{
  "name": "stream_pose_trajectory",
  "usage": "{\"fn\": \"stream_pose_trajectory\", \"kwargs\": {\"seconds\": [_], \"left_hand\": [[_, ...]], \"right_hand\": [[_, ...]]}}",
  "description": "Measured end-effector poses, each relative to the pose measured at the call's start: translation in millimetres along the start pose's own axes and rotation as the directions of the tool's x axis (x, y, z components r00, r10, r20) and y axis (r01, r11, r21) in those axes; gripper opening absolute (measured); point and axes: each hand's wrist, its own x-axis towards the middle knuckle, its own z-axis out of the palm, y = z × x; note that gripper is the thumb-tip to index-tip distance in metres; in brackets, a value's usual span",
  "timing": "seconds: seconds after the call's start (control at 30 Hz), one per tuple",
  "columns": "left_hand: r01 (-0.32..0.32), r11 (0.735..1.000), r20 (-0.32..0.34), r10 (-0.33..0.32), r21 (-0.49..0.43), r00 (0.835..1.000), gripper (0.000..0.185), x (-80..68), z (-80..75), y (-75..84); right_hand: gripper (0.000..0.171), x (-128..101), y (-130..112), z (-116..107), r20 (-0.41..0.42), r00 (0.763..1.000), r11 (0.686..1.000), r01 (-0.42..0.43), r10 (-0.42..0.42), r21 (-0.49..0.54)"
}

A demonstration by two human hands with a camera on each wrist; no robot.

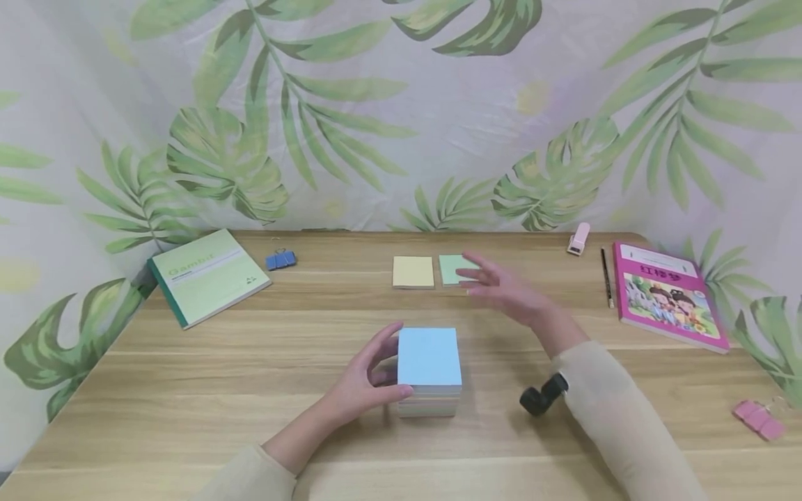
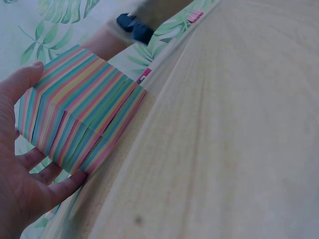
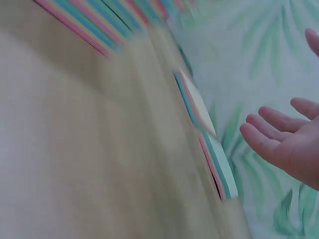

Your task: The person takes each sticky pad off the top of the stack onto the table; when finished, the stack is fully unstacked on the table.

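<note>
Your left hand [image 1: 357, 384] is gripping the blue-topped stack of sticky-note pads [image 1: 429, 357], its thumb lying along the near side and its fingers curling round the left and far edges, so the stack is standing just beside your palm on the wooden desk [image 1: 250, 396]. Seams are showing among its lower layers in the left wrist view, so uneven squeezing could be what sends those layers sliding apart. Right of that hand, beyond the stack, the black wrist device [image 1: 535, 401] is jutting from your right sleeve; a low inward swing could be catching the stack's corner. Farther out, your right hand [image 1: 501, 291] is hanging above the green sticky-note pad [image 1: 448, 270], fingers loosely spread and holding nothing. The yellow sticky-note pad [image 1: 412, 272] is lying just left of those fingertips, a narrow gap apart from the green one; a careless pinch could be nudging it askew. Nothing near either hand is serving as a container: the stack and both pads are resting directly on the desk.
</note>
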Motion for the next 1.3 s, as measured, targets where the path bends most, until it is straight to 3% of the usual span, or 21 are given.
{"fn": "stream_pose_trajectory", "kwargs": {"seconds": [0.23,0.6,0.87,1.17,1.3], "left_hand": [[0.001,1.0,-0.006,-0.001,0.001,1.0,0.08,0.5,-0.1,-1.7],[-0.024,1.0,-0.013,0.025,0.012,1.0,0.08,-0.2,0.2,-0.5],[-0.014,0.999,-0.005,0.014,0.032,1.0,0.078,0.4,0.5,-0.7],[-0.014,1.0,-0.009,0.014,0.027,1.0,0.079,-0.5,2.2,1.6],[-0.005,0.999,-0.003,0.005,0.032,1.0,0.078,0.2,0.8,-2.5]], "right_hand": [[0.076,-34,5,40,0.14,0.987,0.997,0.076,-0.078,0.021],[0.093,-56,17,76,0.092,0.995,0.991,-0.01,0.022,-0.131],[0.089,-64,23,83,0.006,0.999,0.982,0.044,-0.044,-0.184],[0.085,-71,24,76,-0.033,0.996,0.987,0.074,-0.079,-0.141],[0.086,-80,21,65,-0.01,0.996,0.993,0.082,-0.083,-0.082]]}}
